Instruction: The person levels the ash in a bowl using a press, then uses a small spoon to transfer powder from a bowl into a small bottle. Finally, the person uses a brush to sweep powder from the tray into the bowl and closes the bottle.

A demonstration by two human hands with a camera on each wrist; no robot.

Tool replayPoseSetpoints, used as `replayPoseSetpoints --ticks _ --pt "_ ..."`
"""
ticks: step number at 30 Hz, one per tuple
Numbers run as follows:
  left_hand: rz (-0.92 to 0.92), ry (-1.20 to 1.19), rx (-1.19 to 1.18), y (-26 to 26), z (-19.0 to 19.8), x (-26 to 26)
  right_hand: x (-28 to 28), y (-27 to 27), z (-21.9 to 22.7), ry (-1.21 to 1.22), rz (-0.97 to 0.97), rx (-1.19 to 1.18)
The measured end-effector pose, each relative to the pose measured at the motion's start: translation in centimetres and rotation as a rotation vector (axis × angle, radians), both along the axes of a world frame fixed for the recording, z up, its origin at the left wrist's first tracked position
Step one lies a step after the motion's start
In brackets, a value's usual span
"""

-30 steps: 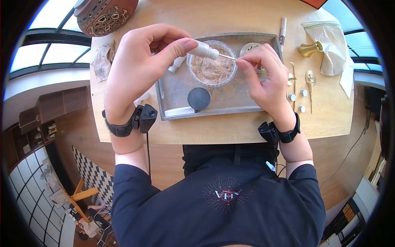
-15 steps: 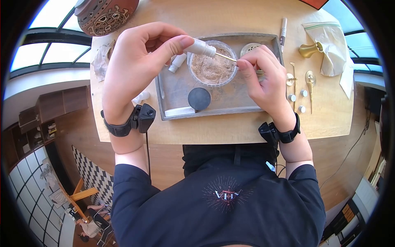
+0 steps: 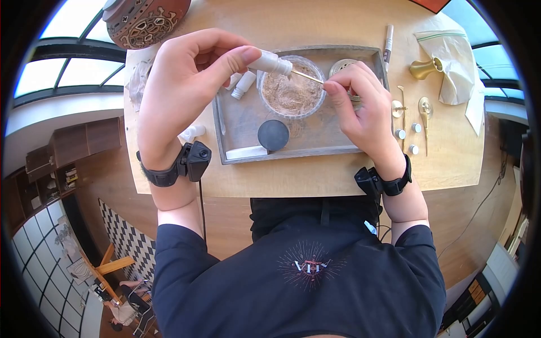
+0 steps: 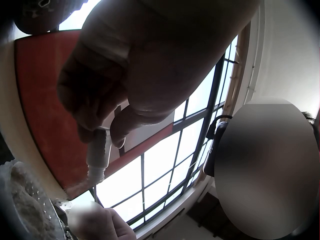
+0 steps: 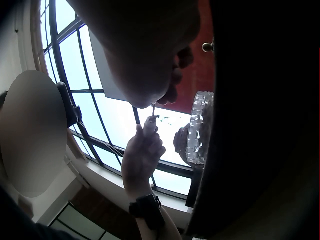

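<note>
In the head view my left hand (image 3: 194, 84) grips a small white bottle (image 3: 271, 62) between thumb and fingers. The bottle lies tilted in the air, its mouth pointing right and slightly down. My right hand (image 3: 366, 107) pinches a thin metal rod (image 3: 307, 77), whose other end goes into the bottle's mouth. Right beneath is a clear plastic tub (image 3: 297, 116) of light brown powder (image 3: 284, 97). The left wrist view shows the bottle (image 4: 98, 152) held upside down from thumb and fingertips. From the right wrist, the bottle's neck (image 5: 149, 124) meets the rod below my fingers.
Under the tub is a grey tray (image 3: 332, 150) with a black round lid (image 3: 273, 135) and a white bottle (image 3: 244, 85). Several silver caps (image 3: 400, 134), brass tools (image 3: 426, 115) and a brass vase (image 3: 424, 67) lie at right. A patterned pot (image 3: 143, 25) stands back left.
My left hand has drawn the bottle slightly to the left, so more of the rod shows outside its mouth. The right hand stays nearly still.
</note>
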State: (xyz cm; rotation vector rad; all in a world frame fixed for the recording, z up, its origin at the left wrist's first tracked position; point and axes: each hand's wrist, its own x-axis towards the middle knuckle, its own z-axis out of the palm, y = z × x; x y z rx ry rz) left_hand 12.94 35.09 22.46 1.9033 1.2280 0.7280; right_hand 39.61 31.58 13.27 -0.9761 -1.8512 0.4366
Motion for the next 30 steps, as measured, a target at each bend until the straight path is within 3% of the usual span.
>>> replayPoseSetpoints --ticks 30 --pt "0.027 0.109 -0.048 -0.05 -0.43 0.78 -0.21 -0.07 -0.18 -0.009 -0.006 -0.036"
